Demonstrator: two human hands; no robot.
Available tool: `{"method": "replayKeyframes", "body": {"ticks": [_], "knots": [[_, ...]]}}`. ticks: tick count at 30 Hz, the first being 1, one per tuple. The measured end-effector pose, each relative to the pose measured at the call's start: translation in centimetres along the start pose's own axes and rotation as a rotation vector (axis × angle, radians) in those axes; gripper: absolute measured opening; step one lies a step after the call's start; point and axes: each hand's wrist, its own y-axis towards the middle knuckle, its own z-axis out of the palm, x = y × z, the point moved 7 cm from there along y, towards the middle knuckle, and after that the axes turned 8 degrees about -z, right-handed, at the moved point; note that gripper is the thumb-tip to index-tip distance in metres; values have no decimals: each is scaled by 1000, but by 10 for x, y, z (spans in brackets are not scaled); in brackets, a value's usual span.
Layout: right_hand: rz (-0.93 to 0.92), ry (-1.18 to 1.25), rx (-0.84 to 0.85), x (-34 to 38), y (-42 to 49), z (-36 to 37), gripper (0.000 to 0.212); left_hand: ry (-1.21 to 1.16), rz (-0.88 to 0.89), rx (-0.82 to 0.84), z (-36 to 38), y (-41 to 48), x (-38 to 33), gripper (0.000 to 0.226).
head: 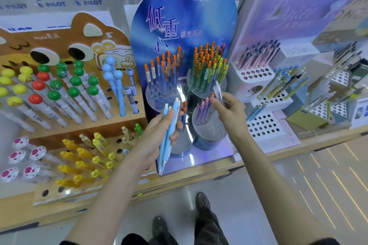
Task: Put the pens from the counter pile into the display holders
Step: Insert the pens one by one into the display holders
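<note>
My left hand (159, 135) grips a small bundle of light blue pens (168, 131), tips pointing down toward the counter edge. My right hand (229, 111) pinches a pale, translucent pen (218, 92) upright, just above the round clear holder with purple pens (211, 125). Both hands are in front of the blue DERS display stand (183, 22), whose other round holders carry blue pens with orange caps (165, 69) and green and yellow pens (209, 65).
A brown cat-shaped display (65, 93) with ball-topped pens stands at the left. White perforated holders (260, 123) with pastel pens sit at the right. The wooden counter edge (199, 177) runs across; below it are the floor and my shoes (203, 203).
</note>
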Motion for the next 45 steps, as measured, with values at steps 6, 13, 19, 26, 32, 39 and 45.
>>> {"method": "replayKeyframes", "body": {"ticks": [6,13,19,26,32,39,45], "knots": [[-1,-19,8,7,0,-2,13,42,12,84,22,3,5,24],[74,124,85,10,-11,-34,40,177,38,165,69,21,17,10],[193,129,259,3,8,-67,38,172,56,60,122,47,31,11],[269,231,160,-23,39,-162,29,110,71,-119,168,69,47,30],[7,-188,112,-36,68,-225,36,3,94,-222,189,78,54,25],[-2,-261,33,-70,63,-217,41,-58,41,-253,204,83,62,22],[12,-253,8,-79,68,-208,43,-99,68,-231,199,81,56,22]]}}
